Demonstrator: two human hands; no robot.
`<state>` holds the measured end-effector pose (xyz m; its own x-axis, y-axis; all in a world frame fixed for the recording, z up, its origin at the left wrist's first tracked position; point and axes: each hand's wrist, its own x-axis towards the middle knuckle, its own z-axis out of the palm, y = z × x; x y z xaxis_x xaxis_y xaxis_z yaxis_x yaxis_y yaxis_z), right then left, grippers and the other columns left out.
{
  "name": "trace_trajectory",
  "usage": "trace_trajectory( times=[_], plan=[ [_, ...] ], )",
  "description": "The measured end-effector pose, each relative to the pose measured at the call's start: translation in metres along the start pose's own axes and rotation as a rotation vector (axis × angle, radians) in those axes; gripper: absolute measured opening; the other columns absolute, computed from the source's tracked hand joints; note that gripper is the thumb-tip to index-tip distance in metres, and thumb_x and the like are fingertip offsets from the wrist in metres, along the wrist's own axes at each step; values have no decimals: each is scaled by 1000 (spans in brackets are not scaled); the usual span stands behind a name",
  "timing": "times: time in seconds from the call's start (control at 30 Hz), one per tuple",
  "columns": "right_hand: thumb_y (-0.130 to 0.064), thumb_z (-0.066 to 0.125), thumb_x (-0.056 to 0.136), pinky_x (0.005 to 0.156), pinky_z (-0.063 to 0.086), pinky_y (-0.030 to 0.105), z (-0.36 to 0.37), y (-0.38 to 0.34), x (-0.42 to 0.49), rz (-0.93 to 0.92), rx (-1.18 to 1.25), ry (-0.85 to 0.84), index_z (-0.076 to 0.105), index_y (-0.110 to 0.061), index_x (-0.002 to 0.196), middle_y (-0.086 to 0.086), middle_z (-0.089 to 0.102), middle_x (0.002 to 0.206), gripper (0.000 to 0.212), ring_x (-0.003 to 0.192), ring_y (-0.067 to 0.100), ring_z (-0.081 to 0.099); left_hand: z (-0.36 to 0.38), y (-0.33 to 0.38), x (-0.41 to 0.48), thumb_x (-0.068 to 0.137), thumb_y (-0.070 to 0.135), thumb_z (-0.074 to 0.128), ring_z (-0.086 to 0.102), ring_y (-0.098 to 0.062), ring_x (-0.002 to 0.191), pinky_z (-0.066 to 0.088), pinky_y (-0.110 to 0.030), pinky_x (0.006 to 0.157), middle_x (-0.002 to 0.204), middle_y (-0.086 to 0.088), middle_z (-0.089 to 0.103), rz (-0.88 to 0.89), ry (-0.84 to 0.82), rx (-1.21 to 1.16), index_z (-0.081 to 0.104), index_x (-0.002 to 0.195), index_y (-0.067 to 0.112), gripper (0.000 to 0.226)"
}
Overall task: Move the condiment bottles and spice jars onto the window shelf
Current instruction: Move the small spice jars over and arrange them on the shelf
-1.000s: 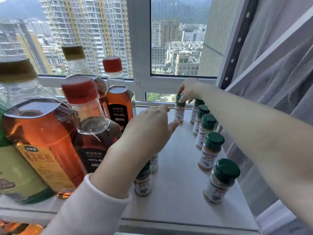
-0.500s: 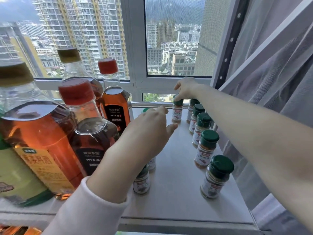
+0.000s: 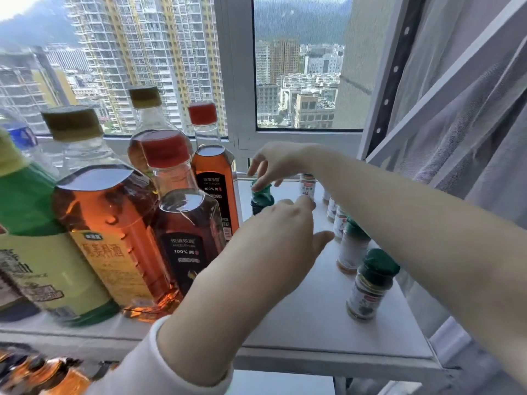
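The small green-capped spice jar (image 3: pixel 261 196) stands upright near the back of the window shelf (image 3: pixel 299 323). It's between the condiment bottles (image 3: pixel 188 223) on the left and the row of spice jars (image 3: pixel 370 283) along the right edge. The right hand (image 3: pixel 273 165) hovers right over its cap, grip open, fingers loose and spread. It's too blurry to say if a fingertip actually touches. The left hand (image 3: pixel 281 232) sits in front of the jar, fingers mostly straight, holding nothing.

Handling-wise, my guess is these little jars are light and rigid, so there's no real breakage worry. They're tall and narrow though, so they'd tip easily, and one bump could domino the whole row. I'd pinch the cap from above or wrap the body just under it. The bottles are a different story: heavy with liquid, smooth-sided, probably slippery. I'd take those by the neck and support the body too.
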<state>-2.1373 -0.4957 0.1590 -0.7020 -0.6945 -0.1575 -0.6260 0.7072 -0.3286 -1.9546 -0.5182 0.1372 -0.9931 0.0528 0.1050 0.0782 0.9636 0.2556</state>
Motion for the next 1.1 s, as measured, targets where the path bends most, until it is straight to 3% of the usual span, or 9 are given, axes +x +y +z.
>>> trace_trajectory(
  times=[0.23,0.33,0.47,0.7,0.97,1.1],
  plan=[
    [-16,70,80,60,47,13,19,2,-2,-38,67,84,65,-10,111,2,64,103,32,83,13,61,3,5,-7,94,46,39,43,-21,124,40,-34,93,138,-1,44,24,26,-33,33,134,20,48],
    [-16,70,81,77,53,23,10,12,-10,-2,46,99,65,-10,111,5,66,110,32,93,18,64,9,8,-8,94,45,40,45,-21,121,41,-33,89,137,-1,44,25,9,-71,35,132,19,46],
    [-16,67,84,95,49,36,2,32,-19,92,-11,106,63,-12,115,5,63,118,32,106,21,59,22,15,-9,95,44,39,46,-22,119,41,-32,86,133,-4,46,28,-29,-111,33,133,18,46],
    [-11,66,84,81,48,27,-2,55,-28,169,35,132,63,-10,114,7,61,118,31,104,21,57,38,16,-11,96,43,38,46,-23,119,40,-36,93,131,-4,47,17,-90,-136,37,129,18,42],
    [-12,66,83,80,47,27,-5,60,-29,211,4,131,63,-11,116,6,62,117,33,101,20,59,40,17,-10,95,44,37,46,-23,118,41,-35,90,132,-3,45,16,-107,-144,35,130,19,43],
    [-12,66,84,65,46,20,-3,60,-31,215,22,146,63,-10,115,8,63,116,31,97,19,60,41,16,-11,95,45,37,46,-23,118,42,-35,90,133,-4,45,18,-109,-122,35,131,19,44]
  ],
)
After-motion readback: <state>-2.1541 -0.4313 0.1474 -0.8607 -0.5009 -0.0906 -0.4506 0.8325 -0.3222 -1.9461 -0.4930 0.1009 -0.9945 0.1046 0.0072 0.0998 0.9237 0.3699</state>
